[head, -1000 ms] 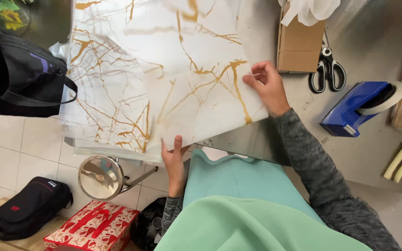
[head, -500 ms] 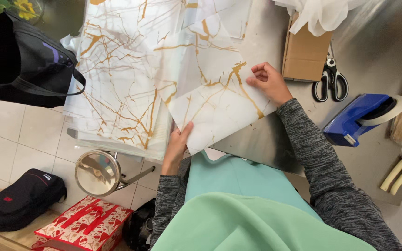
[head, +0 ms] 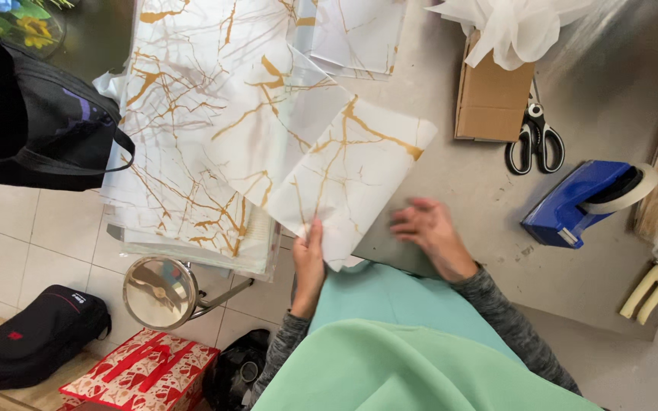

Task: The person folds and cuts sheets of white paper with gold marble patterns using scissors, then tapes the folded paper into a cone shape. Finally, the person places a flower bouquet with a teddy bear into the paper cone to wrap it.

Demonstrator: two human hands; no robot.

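L hand (head: 310,255) pinches the near edge of a white wrapping sheet with gold marble veins (head: 348,179), thumb on top, fingers curled under, at the table's near rim. The sheet is peeled up off the stack and folded back toward the middle; its far corner points toward the cardboard.

R hand (head: 429,228) is off the paper now: open, fingers spread, palm down on or just over the bare grey tabletop (head: 489,228), beside the sheet's right edge, slightly blurred. 1 s ago it held the sheet's right corner flat on the table w/ the L hand at the near edge; 0.5 s ago the corner was being lifted. So the hold has passed to the L hand alone, and one sheet now sits apart from the rest.

Under it, the stack of matching white-and-gold sheets (head: 184,152) overhangs the table's left edge. Further right: brown cardboard piece (head: 493,99) w/ white tissue (head: 512,27) on it, black-handled scissors (head: 535,141), blue tape dispenser (head: 584,202), cream-handled tool (head: 649,289). Left: black bag (head: 36,125). Floor: round metal stool (head: 160,293), red patterned box (head: 138,373).
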